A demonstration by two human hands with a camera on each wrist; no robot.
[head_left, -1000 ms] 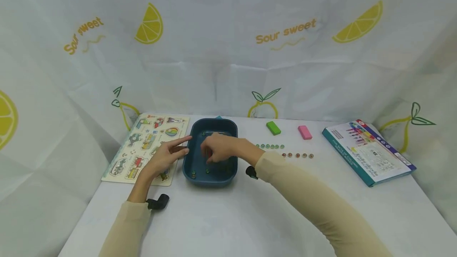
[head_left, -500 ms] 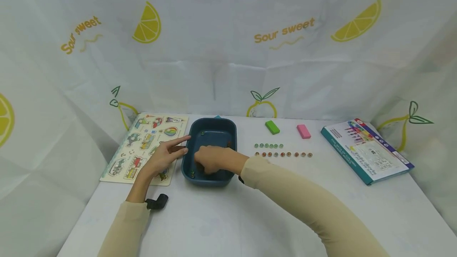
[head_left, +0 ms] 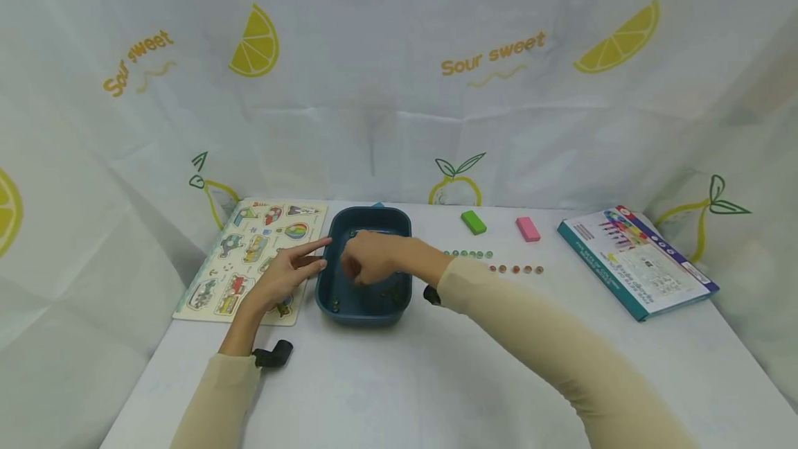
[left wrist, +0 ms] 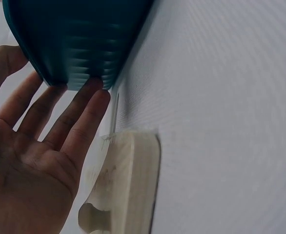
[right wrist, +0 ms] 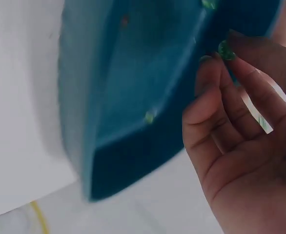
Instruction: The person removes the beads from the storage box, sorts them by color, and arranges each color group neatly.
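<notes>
A dark blue plastic bin (head_left: 364,321) stands at the middle of the table. Over its inside, my right hand (head_left: 376,257) pinches a green glass marble (right wrist: 226,50) between thumb and fingertip, seen in the right wrist view. Down on the bin floor lie a few more marbles, among them a green marble (right wrist: 149,117) and a brownish marble (right wrist: 125,20). My left hand (head_left: 283,279) has its fingers extended, with the fingertips against the bin's left side. In the left wrist view those fingers (left wrist: 79,119) reach the bin's ribbed outer wall.
Left of the bin lies a picture puzzle board (head_left: 215,269), partly under my left hand. To the right are a row of green marbles (head_left: 472,254) and a row of orange-brown marbles (head_left: 515,269). Beyond them lie a green block (head_left: 474,222), a pink block (head_left: 528,229) and a flat box (head_left: 642,262).
My right hand dipped toward the near left of the bin, then rose with a green marble. A marble seen there a second ago no longer shows. My left hand has stayed in place.
</notes>
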